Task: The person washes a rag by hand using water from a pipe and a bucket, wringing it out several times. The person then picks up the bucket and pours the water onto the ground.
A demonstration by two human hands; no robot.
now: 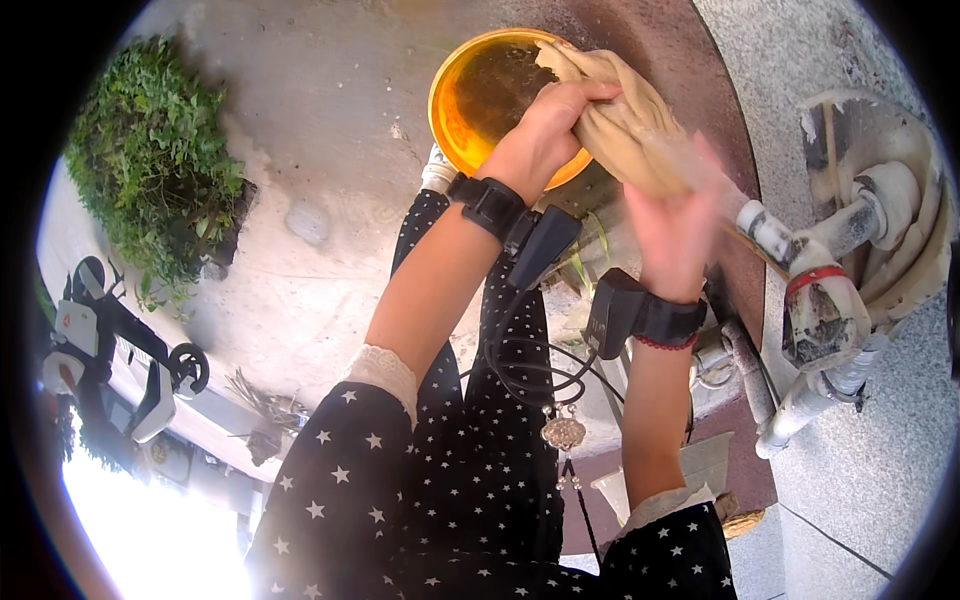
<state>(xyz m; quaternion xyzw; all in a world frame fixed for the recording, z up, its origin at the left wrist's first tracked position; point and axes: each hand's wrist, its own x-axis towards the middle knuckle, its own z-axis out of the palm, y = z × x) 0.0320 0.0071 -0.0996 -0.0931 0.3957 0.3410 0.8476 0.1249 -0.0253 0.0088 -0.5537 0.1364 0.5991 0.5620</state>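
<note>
While both hands squeeze it, the tan cloth [620,120] hangs over the yellow bowl [455,110]. Its long side runs from 11 o'clock to 5 o'clock. The left hand [545,125] fingers wrap its top; the right hand [675,225], blurry, grips lower down.

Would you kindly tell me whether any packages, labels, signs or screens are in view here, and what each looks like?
None can be made out. Both hands, left hand and right hand, grip a tan cloth over a yellow basin; black wrist devices show no lit screen.
</note>
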